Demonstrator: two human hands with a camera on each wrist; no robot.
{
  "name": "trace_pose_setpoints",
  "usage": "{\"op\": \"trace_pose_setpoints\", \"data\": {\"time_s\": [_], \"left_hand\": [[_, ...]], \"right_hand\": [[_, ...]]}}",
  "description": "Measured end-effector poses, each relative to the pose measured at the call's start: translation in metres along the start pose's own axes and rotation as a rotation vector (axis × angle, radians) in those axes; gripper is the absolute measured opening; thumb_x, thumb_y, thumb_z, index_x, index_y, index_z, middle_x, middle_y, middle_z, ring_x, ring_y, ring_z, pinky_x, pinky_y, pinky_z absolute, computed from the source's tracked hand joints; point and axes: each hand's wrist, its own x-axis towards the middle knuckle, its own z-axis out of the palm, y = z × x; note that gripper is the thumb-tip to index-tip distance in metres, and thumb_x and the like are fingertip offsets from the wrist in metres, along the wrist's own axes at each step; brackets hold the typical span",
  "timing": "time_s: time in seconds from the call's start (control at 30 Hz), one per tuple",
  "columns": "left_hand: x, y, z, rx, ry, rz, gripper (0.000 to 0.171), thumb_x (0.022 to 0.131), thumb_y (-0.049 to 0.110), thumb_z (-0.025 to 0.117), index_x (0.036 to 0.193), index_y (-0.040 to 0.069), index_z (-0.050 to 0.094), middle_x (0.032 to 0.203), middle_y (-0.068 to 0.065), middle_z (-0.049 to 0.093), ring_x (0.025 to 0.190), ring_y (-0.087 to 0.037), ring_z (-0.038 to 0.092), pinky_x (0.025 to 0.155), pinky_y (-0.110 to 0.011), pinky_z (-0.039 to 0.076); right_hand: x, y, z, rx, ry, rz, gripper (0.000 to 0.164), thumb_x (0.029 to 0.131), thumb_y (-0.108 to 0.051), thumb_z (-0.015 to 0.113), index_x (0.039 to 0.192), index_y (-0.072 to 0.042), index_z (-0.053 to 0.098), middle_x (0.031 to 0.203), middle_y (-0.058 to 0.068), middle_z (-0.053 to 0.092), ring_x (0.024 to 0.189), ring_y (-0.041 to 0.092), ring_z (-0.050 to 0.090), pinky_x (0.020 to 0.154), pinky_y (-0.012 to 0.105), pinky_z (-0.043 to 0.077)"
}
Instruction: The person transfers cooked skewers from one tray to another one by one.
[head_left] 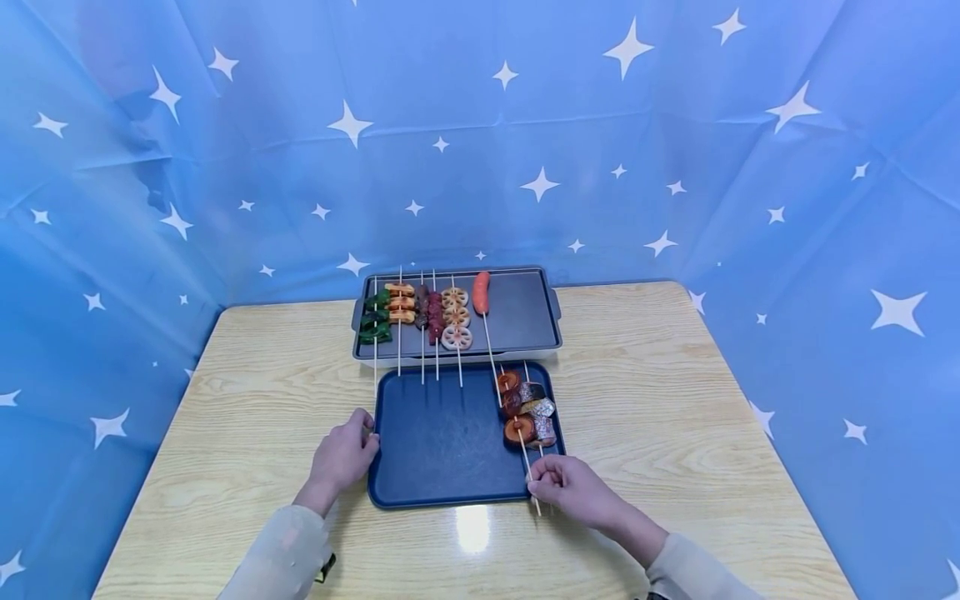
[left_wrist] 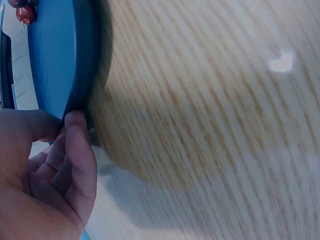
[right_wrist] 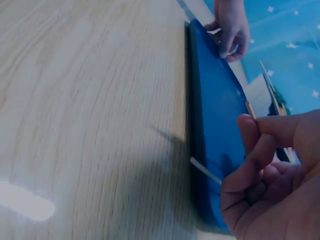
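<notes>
My left hand (head_left: 345, 454) pinches the left rim of a dark blue tray (head_left: 442, 442), thumb above and fingers beneath in the left wrist view. At the tray's right side, my right hand (head_left: 573, 492) pinches the lower stick of a mushroom skewer (head_left: 519, 430) between thumb and index finger. Its brown caps lie over the tray's right part. Beside it on the tray is a second skewer (head_left: 537, 407) with dark and silvery-skinned pieces. In the right wrist view, the pinched stick (right_wrist: 250, 109) pokes above the fingertips, while another stick (right_wrist: 205, 171) sticks out past the tray's near rim.
Behind the tray stands a grey grill plate (head_left: 525, 317). On it lie skewers of green pepper (head_left: 375, 321), yellow slices (head_left: 402, 304), dark meat (head_left: 422, 308), red meat (head_left: 435, 317), lotus root (head_left: 456, 321) and a sausage (head_left: 481, 292), sticks towards the tray. A starry blue curtain surrounds the wooden table (head_left: 247, 417).
</notes>
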Motion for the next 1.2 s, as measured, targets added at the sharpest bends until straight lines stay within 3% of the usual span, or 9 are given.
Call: {"op": "trace_pose_setpoints", "data": {"time_s": [0.33, 0.67, 0.9, 1.2], "left_hand": [[0.0, 0.0, 0.0, -0.005, 0.001, -0.003, 0.015, 0.095, 0.018, 0.057, 0.106, 0.009, 0.054, 0.066, 0.001, 0.056, 0.052, -0.013, 0.048, 0.049, -0.029, 0.035], [0.001, 0.0, 0.001, -0.008, 0.0, -0.005, 0.015, 0.095, 0.018, 0.057, 0.106, 0.009, 0.054, 0.066, 0.002, 0.056, 0.051, -0.013, 0.048, 0.049, -0.028, 0.036], [0.001, -0.001, 0.001, 0.0, -0.002, 0.0, 0.016, 0.095, 0.019, 0.057, 0.107, 0.009, 0.054, 0.066, 0.001, 0.056, 0.052, -0.013, 0.048, 0.05, -0.029, 0.036], [0.001, -0.001, 0.0, 0.003, 0.001, -0.003, 0.016, 0.094, 0.019, 0.057, 0.107, 0.009, 0.054, 0.066, 0.002, 0.057, 0.052, -0.013, 0.049, 0.05, -0.029, 0.035]], "right_hand": [[0.008, -0.001, 0.013, 0.056, 0.068, 0.07, 0.016, 0.091, -0.013, 0.065, 0.097, 0.002, 0.061, 0.07, -0.003, 0.049, 0.055, 0.003, 0.042, 0.048, 0.018, 0.033], [0.012, 0.0, 0.018, 0.001, 0.1, 0.078, 0.013, 0.088, -0.011, 0.066, 0.092, 0.001, 0.061, 0.066, -0.005, 0.051, 0.054, 0.003, 0.044, 0.048, 0.017, 0.034], [0.018, -0.003, 0.02, -0.116, 0.127, 0.093, 0.009, 0.084, -0.012, 0.07, 0.086, -0.005, 0.064, 0.064, 0.002, 0.061, 0.05, 0.008, 0.047, 0.044, 0.022, 0.038], [0.023, -0.006, 0.021, -0.363, 0.186, 0.07, 0.013, 0.086, -0.018, 0.067, 0.073, -0.016, 0.064, 0.057, -0.005, 0.064, 0.044, 0.006, 0.047, 0.043, 0.024, 0.035]]}}
